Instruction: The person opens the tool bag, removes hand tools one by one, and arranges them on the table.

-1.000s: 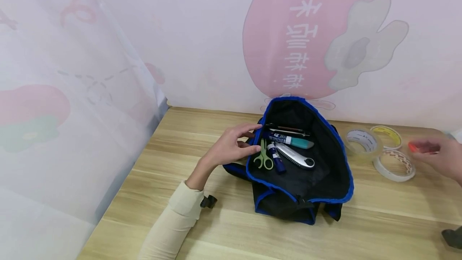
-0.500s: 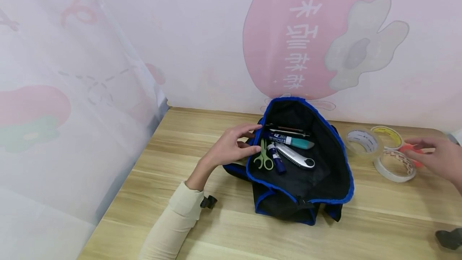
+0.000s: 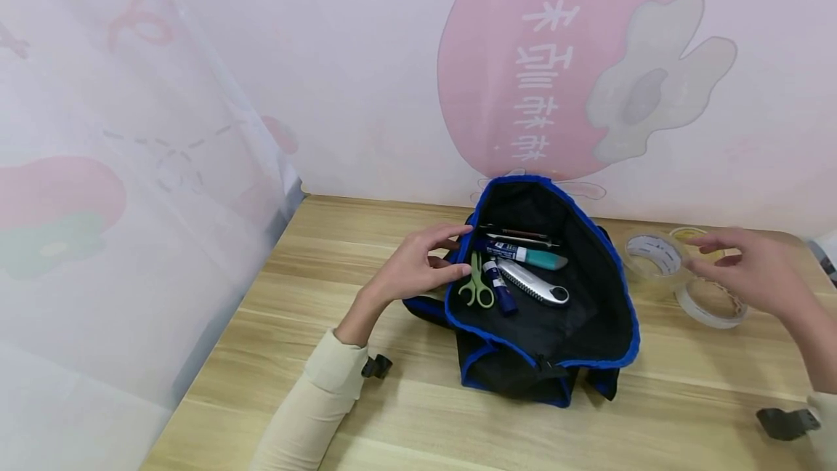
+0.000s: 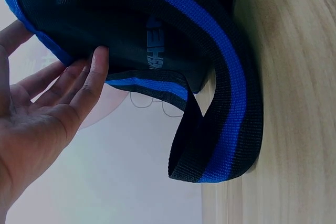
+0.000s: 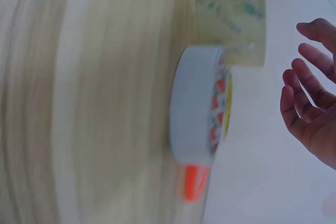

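My left hand (image 3: 418,264) grips the blue-edged rim of a black tool bag (image 3: 569,325), thumb on the inside and the other fingers along its outer wall. Inside the bag lie green scissors (image 3: 482,291), a silver utility knife (image 3: 532,283), a dark blue glue stick (image 3: 502,289), a blue and teal marker-like tube (image 3: 523,253) and thin pen-like items (image 3: 519,235). Over the tape rolls at the right, my right hand (image 3: 758,267) holds nothing, its fingers relaxed. Under it are a clear tape roll (image 3: 665,256), a white tape roll (image 3: 709,318) and a yellow-cored roll (image 3: 686,232).
A small orange object (image 5: 195,183) lies beside the white roll, hidden in the head view. The bag's black and blue strap (image 4: 228,108) loops out on its left. A printed curtain (image 3: 366,93) stands behind the wooden table (image 3: 314,282).
My right hand has set down the orange object by the white roll, let go, and moved left over the tape rolls. My left hand stays on the bag's rim.
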Demonstrator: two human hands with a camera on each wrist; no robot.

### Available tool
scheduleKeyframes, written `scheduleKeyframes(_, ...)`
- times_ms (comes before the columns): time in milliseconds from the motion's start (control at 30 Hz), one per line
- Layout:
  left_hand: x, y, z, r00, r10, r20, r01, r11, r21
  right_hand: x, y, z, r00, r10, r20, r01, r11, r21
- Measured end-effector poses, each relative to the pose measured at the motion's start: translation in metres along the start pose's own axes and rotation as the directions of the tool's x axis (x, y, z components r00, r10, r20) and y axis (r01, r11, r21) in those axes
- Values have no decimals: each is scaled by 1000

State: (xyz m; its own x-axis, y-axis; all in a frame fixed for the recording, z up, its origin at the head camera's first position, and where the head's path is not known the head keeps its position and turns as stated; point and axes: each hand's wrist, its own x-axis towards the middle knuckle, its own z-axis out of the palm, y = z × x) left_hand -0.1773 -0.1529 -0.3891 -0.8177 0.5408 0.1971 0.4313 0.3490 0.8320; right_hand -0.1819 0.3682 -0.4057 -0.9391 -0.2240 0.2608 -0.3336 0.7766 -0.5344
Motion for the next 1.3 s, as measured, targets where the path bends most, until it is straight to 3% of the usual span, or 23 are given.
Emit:
scheduleKeyframes(233,0,1,0,1000,-7,-2,7,1000,8,9,-31,5,1000,-5,-20,6,1000,9)
scheduleKeyframes(467,0,2,-1,1000,-11,-2,11,1000,16,22,-56,10,994,-103,-44,106,992,70)
scheduleKeyframes(767,0,1,0,1000,-24,-3,24,1000,7,36,-85,21,986,-156,-53,161,980,119)
scheduleKeyframes(1300,1,0,0,1000,-18,2,18,1000,3,66,-127,47,939,-336,-71,343,929,142)
